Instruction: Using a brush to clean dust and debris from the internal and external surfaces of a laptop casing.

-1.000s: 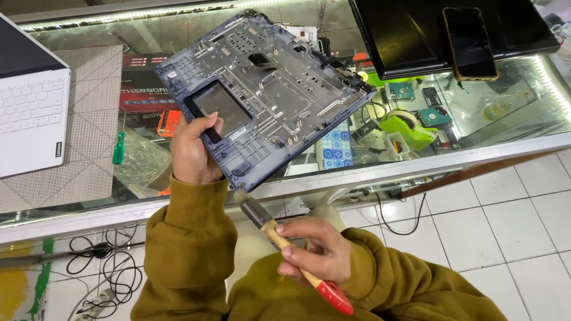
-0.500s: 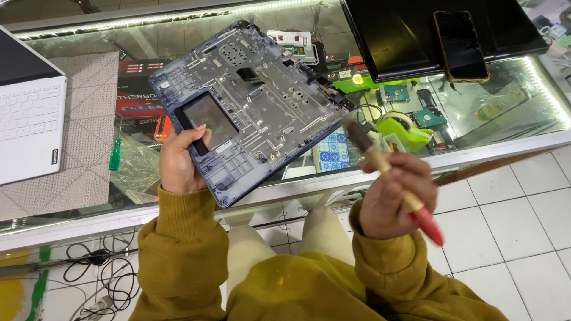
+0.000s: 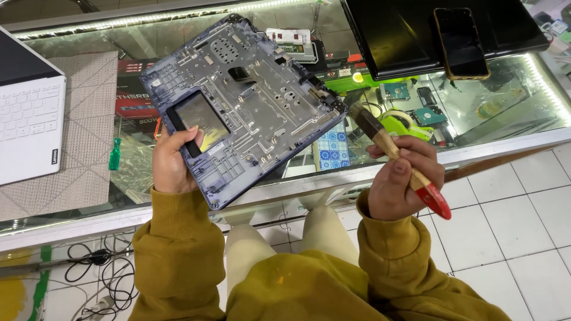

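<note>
Dark-blue laptop base panel [image 3: 241,98], inner side up, tilted at upper centre of the frame over the glass counter [image 3: 505,113]. Gripped at its lower-left edge by the left hand [image 3: 169,163], fingers curled around, thumb on the touchpad plate. To its right, apart: right hand [image 3: 401,178] raised, closed around a wooden paintbrush [image 3: 395,157], bristles toward the panel's corner, red handle tip down-right.

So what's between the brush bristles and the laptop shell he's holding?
Nothing: in the head view a bare gap separates the brush from the laptop shell, with only the glass counter behind.
</note>
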